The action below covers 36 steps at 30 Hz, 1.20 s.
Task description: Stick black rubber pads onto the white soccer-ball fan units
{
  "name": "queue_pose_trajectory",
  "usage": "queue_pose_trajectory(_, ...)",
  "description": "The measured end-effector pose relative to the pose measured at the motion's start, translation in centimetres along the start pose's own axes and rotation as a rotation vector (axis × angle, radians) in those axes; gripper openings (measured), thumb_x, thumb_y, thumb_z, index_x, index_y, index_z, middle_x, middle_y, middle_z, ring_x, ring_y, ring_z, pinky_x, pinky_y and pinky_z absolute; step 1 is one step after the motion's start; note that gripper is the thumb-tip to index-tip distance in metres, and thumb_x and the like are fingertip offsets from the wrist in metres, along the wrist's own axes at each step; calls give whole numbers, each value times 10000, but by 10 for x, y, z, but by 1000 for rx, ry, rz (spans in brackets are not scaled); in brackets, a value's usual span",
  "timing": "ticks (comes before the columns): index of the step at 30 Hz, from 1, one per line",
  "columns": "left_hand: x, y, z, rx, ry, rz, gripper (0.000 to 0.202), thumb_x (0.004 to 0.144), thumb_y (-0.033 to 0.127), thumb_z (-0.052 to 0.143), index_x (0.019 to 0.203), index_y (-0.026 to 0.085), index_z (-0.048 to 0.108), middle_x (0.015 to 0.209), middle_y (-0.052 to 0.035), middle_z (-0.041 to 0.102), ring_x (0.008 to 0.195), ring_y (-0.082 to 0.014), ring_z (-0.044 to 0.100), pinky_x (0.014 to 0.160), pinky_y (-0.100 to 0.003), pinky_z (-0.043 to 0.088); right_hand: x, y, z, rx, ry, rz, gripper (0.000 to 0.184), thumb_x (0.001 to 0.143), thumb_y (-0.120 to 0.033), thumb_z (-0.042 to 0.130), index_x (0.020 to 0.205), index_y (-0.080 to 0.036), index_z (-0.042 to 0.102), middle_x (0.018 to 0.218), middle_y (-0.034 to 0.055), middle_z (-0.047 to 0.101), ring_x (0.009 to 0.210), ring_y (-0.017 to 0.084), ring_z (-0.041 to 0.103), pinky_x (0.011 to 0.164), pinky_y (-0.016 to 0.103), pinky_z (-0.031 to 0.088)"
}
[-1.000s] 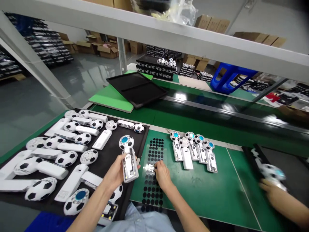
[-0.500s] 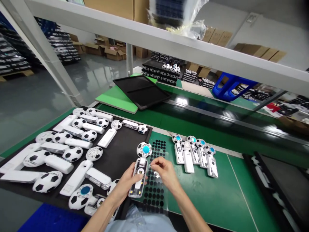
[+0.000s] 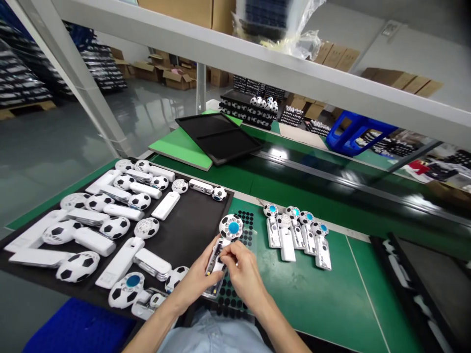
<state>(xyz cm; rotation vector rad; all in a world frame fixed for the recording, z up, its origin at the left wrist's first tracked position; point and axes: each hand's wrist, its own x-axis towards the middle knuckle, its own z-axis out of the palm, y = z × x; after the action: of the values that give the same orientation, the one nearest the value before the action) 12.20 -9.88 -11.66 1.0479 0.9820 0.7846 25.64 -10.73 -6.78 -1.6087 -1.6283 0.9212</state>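
Note:
My left hand (image 3: 195,279) grips the open body of a soccer-ball-patterned handheld device (image 3: 231,227), whose round head has a blue centre and stands above my fingers. My right hand (image 3: 243,272) is pinched against that body, and its fingertips hide whatever they touch. Below both hands lies a clear sheet of round black stickers (image 3: 247,235), mostly covered by them. To the left, a black tray (image 3: 191,235) carries several white handles and soccer-ball shells. Several similar devices (image 3: 294,235) lie in a row to the right of my right hand.
The green workbench (image 3: 305,289) stretches right, towards a black-edged tray (image 3: 401,264). A black tray on a green board (image 3: 217,137) sits beyond a dark conveyor (image 3: 294,181). A white shelf beam (image 3: 235,54) crosses overhead. A blue crate (image 3: 77,328) sits below the front edge.
My hands have come together over the device, and my right hand now pinches at its body. A co-worker's hand, seen at the right a second ago, has left the view.

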Motion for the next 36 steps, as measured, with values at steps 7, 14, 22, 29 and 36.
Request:
queue_pose_trajectory(7,1,5,2,10,-18,25,763,646,135,567,1372,170,335,1432,-70,361,1333,-230,278,1105,-357,236,-2,-1,0,-66,-22,-27,181,780,-67,471,696,-193,571,726,-8,547,684,132,526,625,230,370)
queue_pose_trajectory(14,2,11,6,-3,0,24,774,624,144,575,1365,174,352,1408,-72,402,1316,-247,312,1094,-369,258,-2,-3,-3,-43,-42,-19,186,795,-65,450,711,-186,564,734,-6,525,676,125,514,608,224,364)
queue_pose_trajectory(22,2,13,6,26,-10,29,780,643,154,559,1382,139,310,1433,-83,359,1325,-228,295,1103,-339,240,-1,-4,-4,-77,-32,-26,195,806,-61,447,710,-186,562,738,-4,526,690,126,523,623,225,373)
queue_pose_trajectory(29,3,9,9,-14,23,65,708,734,282,592,1374,141,324,1426,-86,373,1314,-228,317,1105,-335,241,-12,8,8,-129,128,-213,247,850,-81,402,852,-184,627,796,37,553,735,145,552,669,251,448)
queue_pose_trajectory(36,4,4,9,-141,132,-29,647,754,474,600,1308,193,418,1395,-69,425,1301,-256,337,1104,-363,243,-26,16,13,-129,196,-306,498,820,-23,328,1198,-244,566,1204,116,453,1056,207,498,879,380,460)
